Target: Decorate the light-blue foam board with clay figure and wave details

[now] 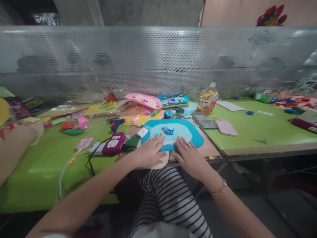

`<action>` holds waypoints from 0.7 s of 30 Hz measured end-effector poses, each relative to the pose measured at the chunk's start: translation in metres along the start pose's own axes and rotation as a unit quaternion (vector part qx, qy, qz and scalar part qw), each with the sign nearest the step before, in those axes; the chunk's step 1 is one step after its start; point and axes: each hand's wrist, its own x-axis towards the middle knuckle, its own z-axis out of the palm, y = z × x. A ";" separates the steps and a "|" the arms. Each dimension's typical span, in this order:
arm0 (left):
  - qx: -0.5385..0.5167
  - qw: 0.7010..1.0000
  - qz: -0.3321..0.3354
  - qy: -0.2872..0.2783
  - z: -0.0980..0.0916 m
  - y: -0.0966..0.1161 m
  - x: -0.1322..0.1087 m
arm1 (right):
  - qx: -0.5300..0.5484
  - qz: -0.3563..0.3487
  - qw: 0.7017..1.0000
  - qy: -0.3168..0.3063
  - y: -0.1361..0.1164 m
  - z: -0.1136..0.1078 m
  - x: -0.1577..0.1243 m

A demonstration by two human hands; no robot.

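Note:
A blue felt piece (pixel 193 134) with a lighter blue patch (pixel 173 134) on it lies at the near edge of the green table (pixel 44 165). A small blue figure (pixel 168 130) sits on the patch. My left hand (pixel 148 150) lies flat on the piece's near left edge, fingers stretched out. Beside it, my right hand (pixel 189 153) presses flat on the near edge, fingers spread. Neither hand holds anything. A beige piece (pixel 162 162) shows under my left hand.
A magenta device (pixel 114 143) with a black cable lies left of my left hand, a blue glue gun (pixel 116 123) behind it. Pink and teal felt crafts (pixel 146 99) and scraps lie farther back. A snack bag (pixel 207 99) stands right. A perforated metal screen (pixel 158 59) closes the back.

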 end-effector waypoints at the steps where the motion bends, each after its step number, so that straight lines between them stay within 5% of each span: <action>1: 0.002 1.000 -0.007 0.004 0.003 0.001 -0.002 | 0.008 -0.001 1.000 -0.014 0.001 -0.001 0.000; 5: 0.022 0.998 -0.031 0.052 0.009 0.005 -0.007 | 0.040 -0.016 0.999 -0.031 0.010 -0.003 0.002; 10: 0.065 0.969 -0.112 0.212 0.013 0.009 -0.016 | 0.008 0.081 0.992 0.093 0.033 -0.002 -0.004; 13: 0.054 0.971 -0.126 0.197 0.017 0.010 -0.025 | -0.014 0.110 0.988 0.108 0.045 0.002 -0.013; 18: 0.029 0.992 -0.070 0.100 0.014 0.005 -0.030 | -0.019 0.022 1.000 0.001 0.051 -0.001 -0.017; 21: 0.036 0.988 -0.089 0.121 0.009 0.011 -0.025 | -0.028 0.043 0.998 0.043 0.044 -0.006 -0.011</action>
